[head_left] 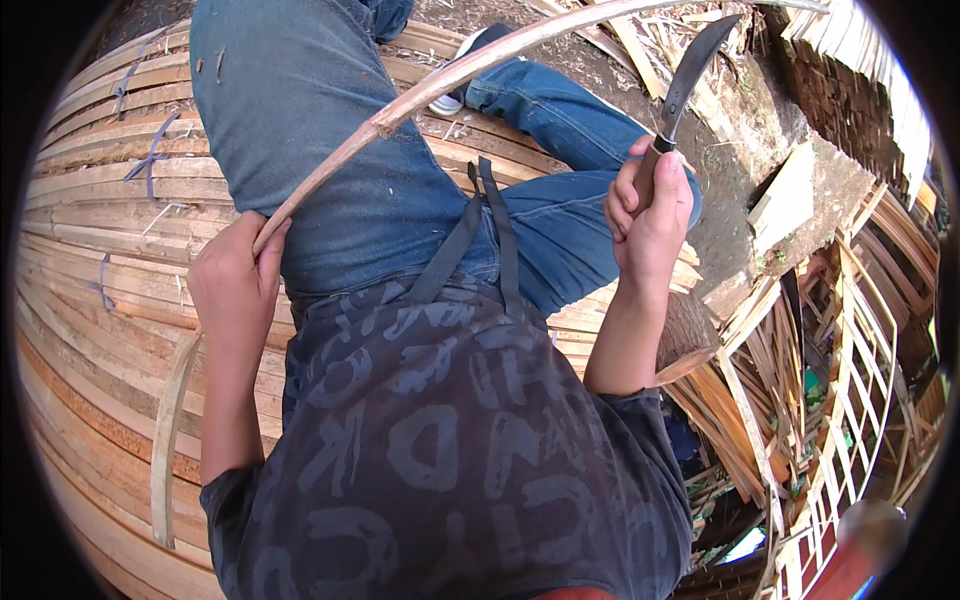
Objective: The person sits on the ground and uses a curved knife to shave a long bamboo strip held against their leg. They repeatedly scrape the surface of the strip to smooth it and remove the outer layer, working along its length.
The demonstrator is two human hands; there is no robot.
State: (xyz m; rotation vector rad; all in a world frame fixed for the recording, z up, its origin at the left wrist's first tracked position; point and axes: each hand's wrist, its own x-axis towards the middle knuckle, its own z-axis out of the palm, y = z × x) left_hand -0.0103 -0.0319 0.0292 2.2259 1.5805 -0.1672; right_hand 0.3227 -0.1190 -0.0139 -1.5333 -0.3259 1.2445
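My left hand (238, 268) is closed round a long bamboo strip (385, 118) with a knot along it. From that hand the strip runs over my left thigh and arcs up to the far right; a pale length (172, 450) hangs below the hand, apparently its other end. In my right hand (650, 205), a curved knife (692, 80) is gripped by its brown handle. Its dark blade points up and away, near the strip's far part. Blade and strip look apart, though the distance is hard to judge.
I sit on bundled wooden slats (110, 385), tied with bluish strips (150, 158). At right are a cut log (688, 340), a concrete slab (835, 190), piled split strips (735, 415) and a pale lattice (850, 390). A blurred red shape (840, 575) shows lower right.
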